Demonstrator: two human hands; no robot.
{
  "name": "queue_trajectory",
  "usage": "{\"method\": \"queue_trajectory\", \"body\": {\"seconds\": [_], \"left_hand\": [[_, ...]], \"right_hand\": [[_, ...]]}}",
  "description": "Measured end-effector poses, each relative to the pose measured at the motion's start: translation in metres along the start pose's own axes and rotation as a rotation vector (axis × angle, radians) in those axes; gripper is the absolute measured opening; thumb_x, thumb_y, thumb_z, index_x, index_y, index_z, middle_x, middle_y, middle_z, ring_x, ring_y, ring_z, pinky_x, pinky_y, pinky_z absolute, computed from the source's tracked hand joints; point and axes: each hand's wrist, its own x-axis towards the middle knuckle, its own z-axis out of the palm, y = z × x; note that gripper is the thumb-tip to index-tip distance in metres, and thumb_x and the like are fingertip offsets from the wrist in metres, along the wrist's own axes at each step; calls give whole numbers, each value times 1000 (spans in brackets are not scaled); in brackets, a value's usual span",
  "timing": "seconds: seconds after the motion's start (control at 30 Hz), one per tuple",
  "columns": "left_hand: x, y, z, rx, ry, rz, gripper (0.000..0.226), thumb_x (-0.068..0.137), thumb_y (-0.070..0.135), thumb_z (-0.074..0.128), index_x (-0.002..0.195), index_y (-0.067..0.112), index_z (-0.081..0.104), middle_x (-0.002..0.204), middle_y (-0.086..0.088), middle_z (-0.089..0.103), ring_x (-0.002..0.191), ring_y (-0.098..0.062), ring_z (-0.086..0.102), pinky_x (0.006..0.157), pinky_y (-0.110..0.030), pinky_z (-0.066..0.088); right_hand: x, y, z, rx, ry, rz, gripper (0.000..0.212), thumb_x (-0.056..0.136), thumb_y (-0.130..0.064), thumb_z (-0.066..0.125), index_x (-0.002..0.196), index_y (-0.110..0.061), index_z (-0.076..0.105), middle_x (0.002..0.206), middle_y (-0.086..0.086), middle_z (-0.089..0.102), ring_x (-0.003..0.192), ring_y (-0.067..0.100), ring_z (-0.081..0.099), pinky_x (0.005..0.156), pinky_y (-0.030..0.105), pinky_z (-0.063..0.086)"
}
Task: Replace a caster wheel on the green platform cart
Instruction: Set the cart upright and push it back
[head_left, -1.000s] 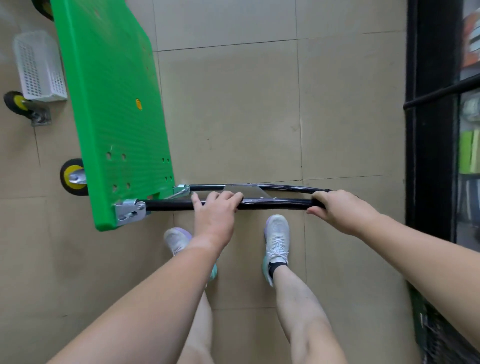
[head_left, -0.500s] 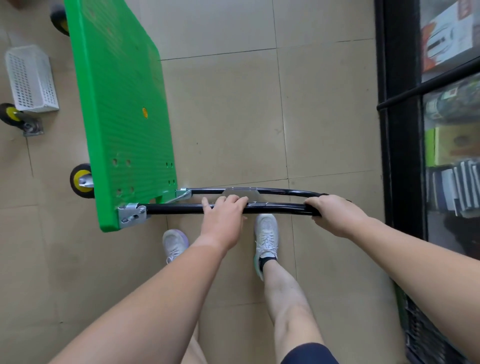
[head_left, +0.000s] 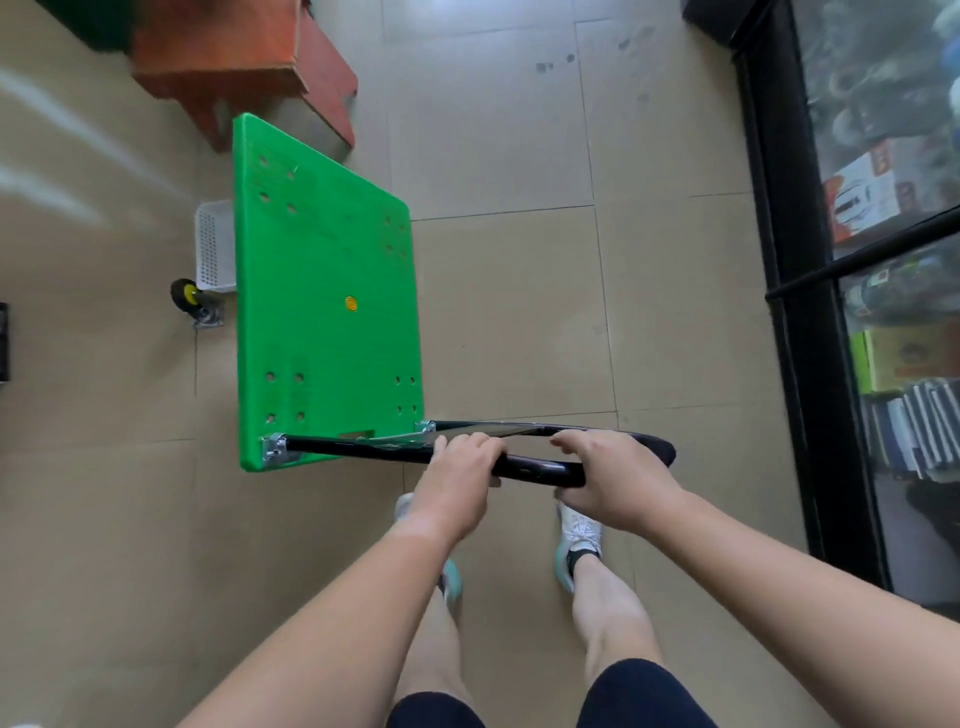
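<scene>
Your left grip and right grip both clamp the black tubular handle of the green plastic platform cart; print on the shelved boxes is blurred.

Green cart swung flatter toward camera; right hand slid inward along handle, now near left hand.

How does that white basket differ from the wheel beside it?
The basket is white perforated plastic, partly hidden behind the green cart; the caster wheel is black with a yellow hub and fully visible. The basket is larger than the wheel. Both sit on the tiled floor.
</scene>
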Motion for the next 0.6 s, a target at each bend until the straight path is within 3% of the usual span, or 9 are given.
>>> {"method": "queue_trajectory", "body": {"seconds": [0.13,0.27,0.37,0.43,0.5,0.6], "left_hand": [[-33,-33,-24,-68,-50,31,33,99,1,55,125,20,61,123,1,61,110,-22,51,113,-46,35],[-57,-44,-32,-79,-3,27,35,97,-5,51,120,19,60,118,1,61,96,-18,45,109,-45,38],[-72,-57,-41,-43,7,10,28,98,8,56,121,23,57,121,5,60,103,-18,49,110,-43,37],[-83,-57,-49,-40,37,75,33,96,27,65,128,27,57,127,10,59,119,-15,51,116,-41,34],[-97,-47,-59,-41,72,186,40,91,45,69,127,29,60,125,11,63,119,-13,54,110,-35,36],[-123,-47,-78,-20,129,244,36,92,51,64,118,27,66,113,8,71,107,-19,61,92,-35,42]], "right_hand": [[-22,2,-14,33,-98,-66,60,76,-45,73,133,-38,56,129,-18,57,123,4,50,95,17,38],[-28,1,-6,21,-135,-84,39,75,-38,68,113,-35,67,104,-23,65,104,3,59,88,22,47],[-33,-12,-2,-4,-79,-107,15,77,-29,65,91,-26,70,75,-15,66,76,10,59,72,29,50],[-35,-37,-4,2,-40,-134,8,77,-27,64,83,-23,67,64,-12,59,67,12,52,62,23,44],[-33,-69,-5,-6,-22,-170,9,77,-29,64,83,-23,67,63,-9,59,66,13,48,59,23,38],[-32,-120,-6,84,-13,-213,25,73,-39,63,95,-31,69,78,-7,70,72,10,57,70,30,51]]}}
